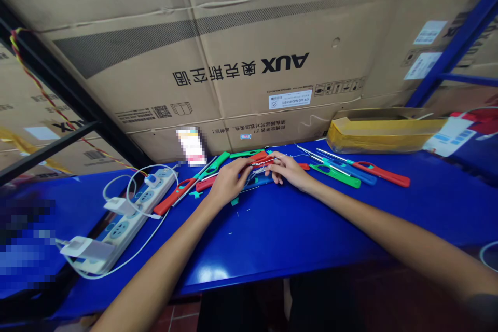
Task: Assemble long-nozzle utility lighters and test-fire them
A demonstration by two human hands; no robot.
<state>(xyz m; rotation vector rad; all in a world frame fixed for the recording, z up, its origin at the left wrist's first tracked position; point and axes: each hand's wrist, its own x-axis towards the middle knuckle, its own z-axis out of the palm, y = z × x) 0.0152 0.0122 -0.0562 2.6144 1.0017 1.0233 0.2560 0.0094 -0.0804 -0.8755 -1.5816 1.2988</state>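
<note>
Left hand and right hand pinch what appears a thin wire; utility lighters lie either side.

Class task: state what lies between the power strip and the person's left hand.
Head view: a red-handled tool with a metal rod and a small teal plastic piece lie between the power strip and the left hand.

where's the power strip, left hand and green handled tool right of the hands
power strip (134, 213), head view, on its socket face
left hand (229, 182), head view, on its back
green handled tool (336, 175), head view, on the green handle
</note>
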